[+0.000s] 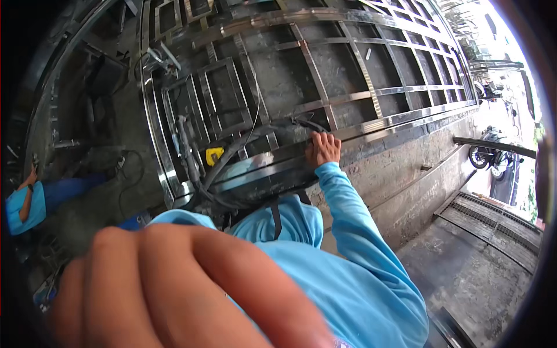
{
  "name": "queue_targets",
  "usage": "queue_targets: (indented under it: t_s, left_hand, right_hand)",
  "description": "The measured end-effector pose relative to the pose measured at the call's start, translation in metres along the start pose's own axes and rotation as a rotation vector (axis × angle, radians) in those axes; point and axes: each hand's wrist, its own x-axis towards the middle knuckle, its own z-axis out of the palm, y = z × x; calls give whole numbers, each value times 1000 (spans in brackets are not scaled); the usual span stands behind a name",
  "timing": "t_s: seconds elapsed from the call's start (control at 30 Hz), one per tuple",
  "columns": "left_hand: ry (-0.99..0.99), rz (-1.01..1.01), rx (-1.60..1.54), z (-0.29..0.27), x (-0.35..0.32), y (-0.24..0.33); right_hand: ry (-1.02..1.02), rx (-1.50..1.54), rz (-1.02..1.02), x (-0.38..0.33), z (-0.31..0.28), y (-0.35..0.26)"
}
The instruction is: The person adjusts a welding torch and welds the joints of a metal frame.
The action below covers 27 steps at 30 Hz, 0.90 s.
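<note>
A large shiny metal frame (371, 124) of square tubes lies before me. My right hand (326, 149) is on its near rail, with the fingers bent over the tube. Close beside that hand, the end of a thick black cable (232, 152) lies across the rail. A yellow tape measure (214, 155) sits left of the cable, on the frame. My left hand (168, 284) is raised very close to the camera and fills the lower left. Its fingers are curled and pressed together; whatever is inside them is hidden.
At the far left edge is another person in a blue shirt (26, 209). A metal clamp-like piece (165, 61) rests at the frame's left corner. Rough concrete (406, 168) runs along the right side, with a metal grating (487, 217) and a parked motorcycle (490, 153) beyond.
</note>
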Motion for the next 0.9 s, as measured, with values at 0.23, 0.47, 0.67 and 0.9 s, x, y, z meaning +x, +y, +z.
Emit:
queue_targets:
  t_s: [0.23,0.47,0.67,0.9]
  left_hand:
    - [-62,-83,-5,52,9,-29]
    - [-168,-116,-22,76,40,-101]
    - [-105,-230,112,47,46,-182]
    - [308,-1050,1295,-34,-115,-257]
  right_hand:
    - [-11,32,-2,-20,-12,-3]
    - [-21,75,-56,-13,-12,-6]
    - [1,136,-97,-17,-8,6]
    - [-94,176,-62,-16,-7,15]
